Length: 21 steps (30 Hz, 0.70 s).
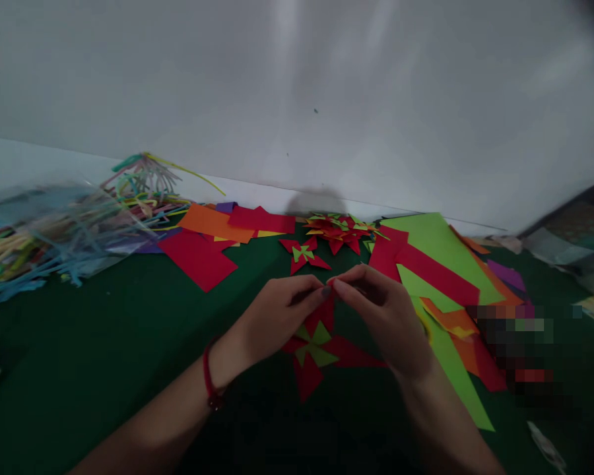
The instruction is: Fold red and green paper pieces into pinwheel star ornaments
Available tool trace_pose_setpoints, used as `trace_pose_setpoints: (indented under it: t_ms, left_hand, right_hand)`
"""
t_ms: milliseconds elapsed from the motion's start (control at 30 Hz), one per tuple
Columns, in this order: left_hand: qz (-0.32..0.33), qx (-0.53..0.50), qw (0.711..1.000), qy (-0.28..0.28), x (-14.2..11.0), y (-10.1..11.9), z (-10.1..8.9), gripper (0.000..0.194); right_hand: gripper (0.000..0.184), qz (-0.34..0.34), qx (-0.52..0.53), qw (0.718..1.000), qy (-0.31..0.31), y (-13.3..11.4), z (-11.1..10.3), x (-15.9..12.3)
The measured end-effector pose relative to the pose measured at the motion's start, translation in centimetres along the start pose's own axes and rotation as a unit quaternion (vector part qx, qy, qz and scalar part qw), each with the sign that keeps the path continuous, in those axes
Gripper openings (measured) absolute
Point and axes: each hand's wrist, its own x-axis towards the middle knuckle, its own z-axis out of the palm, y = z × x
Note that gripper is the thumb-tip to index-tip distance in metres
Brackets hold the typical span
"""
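A red paper flower (307, 381) with a light green four-part centre (321, 335) is below and between my hands. My left hand (277, 313) comes from the lower left with a red cord bracelet (208, 377) on its wrist. Its thumb and forefinger are pinched at the tip of the flower's upper petal. From the other side, the fingertips of my right hand (393, 313) pinch the same tip, touching or nearly touching those of the left. The fingers partly hide that petal. Just beyond them lies a smaller-looking red and green paper flower (304, 254).
Behind is a heap of similar flowers (339, 231) by the white wall. Red and orange paper pieces (198, 260) lie left of it, green and red sheets (445, 257) right. A clear bag of coloured pipe cleaners (79, 224) sits far left. Part of the right is pixelated.
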Motion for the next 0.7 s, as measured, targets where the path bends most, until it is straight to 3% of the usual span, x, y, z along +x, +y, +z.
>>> trace_pose_setpoints:
  t_ms: [533,700]
  left_hand:
    - [0.026,0.055,0.994,0.087,-0.5,0.6,0.9,0.023]
    - [0.043,0.123,0.986,0.108,-0.8,0.3,1.3,0.021]
  right_hand:
    - [0.009,-0.024,-0.020,0.999,0.026,-0.4,0.4,-0.5]
    - [0.010,-0.020,-0.022,0.999,0.040,-0.4,0.8,-0.6]
